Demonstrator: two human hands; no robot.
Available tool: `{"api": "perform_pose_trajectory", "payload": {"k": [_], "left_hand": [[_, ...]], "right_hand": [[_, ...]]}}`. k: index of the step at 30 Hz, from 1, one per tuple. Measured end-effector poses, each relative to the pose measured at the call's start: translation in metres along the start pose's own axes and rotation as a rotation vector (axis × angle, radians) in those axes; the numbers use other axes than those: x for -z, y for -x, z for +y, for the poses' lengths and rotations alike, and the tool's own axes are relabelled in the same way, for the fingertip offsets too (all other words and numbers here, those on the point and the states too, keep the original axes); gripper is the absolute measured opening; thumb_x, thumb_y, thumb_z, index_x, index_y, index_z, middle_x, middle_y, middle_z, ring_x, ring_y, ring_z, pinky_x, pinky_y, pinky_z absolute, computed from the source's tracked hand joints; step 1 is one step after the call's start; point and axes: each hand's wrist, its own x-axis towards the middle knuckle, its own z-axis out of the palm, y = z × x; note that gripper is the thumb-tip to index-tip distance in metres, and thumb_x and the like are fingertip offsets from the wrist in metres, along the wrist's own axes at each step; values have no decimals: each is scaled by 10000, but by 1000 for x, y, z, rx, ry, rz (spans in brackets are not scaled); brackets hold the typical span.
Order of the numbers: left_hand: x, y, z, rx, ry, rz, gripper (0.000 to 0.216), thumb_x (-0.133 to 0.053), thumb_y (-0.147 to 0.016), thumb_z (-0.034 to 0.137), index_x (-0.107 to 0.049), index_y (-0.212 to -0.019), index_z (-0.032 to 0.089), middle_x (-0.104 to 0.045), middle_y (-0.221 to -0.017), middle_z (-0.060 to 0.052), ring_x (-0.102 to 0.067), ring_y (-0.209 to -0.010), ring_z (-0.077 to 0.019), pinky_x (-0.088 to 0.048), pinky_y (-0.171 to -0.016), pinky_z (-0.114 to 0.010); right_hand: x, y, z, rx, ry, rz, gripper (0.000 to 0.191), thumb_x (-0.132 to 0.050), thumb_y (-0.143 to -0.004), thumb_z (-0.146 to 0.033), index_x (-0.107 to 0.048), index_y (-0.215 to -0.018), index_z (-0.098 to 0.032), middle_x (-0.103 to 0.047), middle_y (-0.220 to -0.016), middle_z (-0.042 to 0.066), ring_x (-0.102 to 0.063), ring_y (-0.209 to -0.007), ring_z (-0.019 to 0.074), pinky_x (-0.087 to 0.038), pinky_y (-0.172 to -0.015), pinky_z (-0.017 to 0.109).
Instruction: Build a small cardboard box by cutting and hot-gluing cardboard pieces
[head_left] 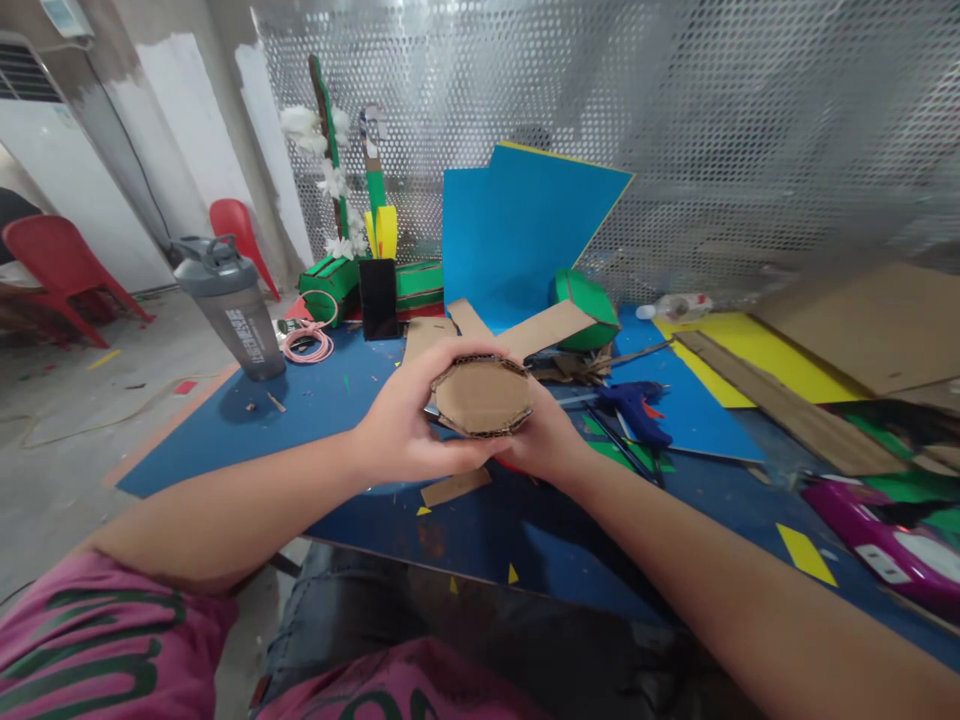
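Observation:
Above the blue table, a roundish piece of brown cardboard (482, 398) with a ragged corrugated rim faces me. My left hand (409, 415) is wrapped round its left side, the thumb along the lower edge and the fingers over the top. At the right and behind the piece is my right hand (544, 430); its fingers are mostly hidden, but it seems to grip the cardboard from there. Beyond the hands rise flat cardboard strips (551, 328). Something red shows just under the right hand, too little of it to name.
A grey shaker bottle (232, 310) stands at the left beside a coiled pink cable (307, 343) and an upright phone (378, 298). Right of my hands lies a blue glue gun (636, 408). Blue boards (525, 225) lean at the back. A purple device (877, 540) lies far right.

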Motion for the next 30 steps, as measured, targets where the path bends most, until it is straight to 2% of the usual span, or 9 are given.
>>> {"api": "perform_pose_trajectory", "payload": {"k": [4,6,9,12,15,18,21,26,30], "left_hand": [[5,-6,-15,-251,-48,-84,626,-973,-763,311,-713,-1328,241,-805,-1311,-116,-783,-1193,-310,-616,-1054,-410],[8,-9,-22,-256,-34,-70,628,-971,-779,341,-700,-1338,246,-802,-1318,-119,-780,-1203,-307,-615,-1051,-406],[12,-16,-29,-53,104,62,562,-950,-809,447,-722,-1284,251,-804,-1315,-112,-773,-1201,-302,-619,-1027,-399],[14,-26,-38,280,306,234,466,-900,-832,519,-769,-1171,228,-840,-1180,-89,-795,-1062,-275,-642,-919,-364],[11,-34,-46,636,433,296,388,-818,-880,546,-797,-1046,196,-848,-960,-79,-791,-829,-255,-646,-750,-355],[6,-37,-51,920,502,315,370,-755,-938,544,-806,-1028,188,-853,-919,-87,-780,-731,-245,-644,-669,-356],[2,-36,-52,1008,550,324,365,-718,-979,512,-809,-1072,171,-868,-975,-110,-801,-746,-239,-672,-689,-360],[6,-33,-53,983,534,332,375,-754,-945,501,-797,-1121,173,-874,-975,-108,-815,-730,-240,-672,-657,-345],[9,-29,-53,974,508,292,372,-752,-930,542,-783,-1012,181,-857,-894,-88,-779,-661,-204,-606,-581,-283]], "right_hand": [[4,-3,-9,-69,14,-54,659,-766,-891,-285,-593,-1525,-247,-697,-1576,176,-720,-1391,404,-617,-1146,591],[8,-5,-15,-119,18,-78,583,-790,-884,-317,-640,-1443,-244,-752,-1494,165,-760,-1318,397,-644,-1093,559],[11,-8,-26,-241,-81,-140,564,-895,-809,-378,-678,-1313,-250,-834,-1310,127,-803,-1216,378,-670,-1038,510],[9,-10,-34,-421,-368,-211,715,-972,-731,-449,-655,-1343,-257,-823,-1358,118,-797,-1259,365,-665,-1085,510],[6,-8,-36,-637,-596,-249,756,-1007,-685,-509,-666,-1319,-279,-828,-1352,104,-788,-1289,363,-658,-1111,540],[7,-7,-36,-808,-647,-274,737,-1031,-643,-498,-695,-1257,-267,-845,-1289,111,-789,-1275,376,-628,-1150,571],[10,-9,-39,-906,-659,-282,712,-1035,-622,-477,-703,-1213,-259,-849,-1264,114,-790,-1254,382,-640,-1121,573],[11,-14,-43,-878,-698,-292,772,-1070,-549,-455,-713,-1207,-263,-837,-1312,104,-754,-1331,390,-640,-1119,542],[9,-12,-43,-895,-700,-304,749,-1040,-603,-423,-691,-1247,-265,-821,-1357,123,-743,-1358,405,-630,-1136,563]]}}
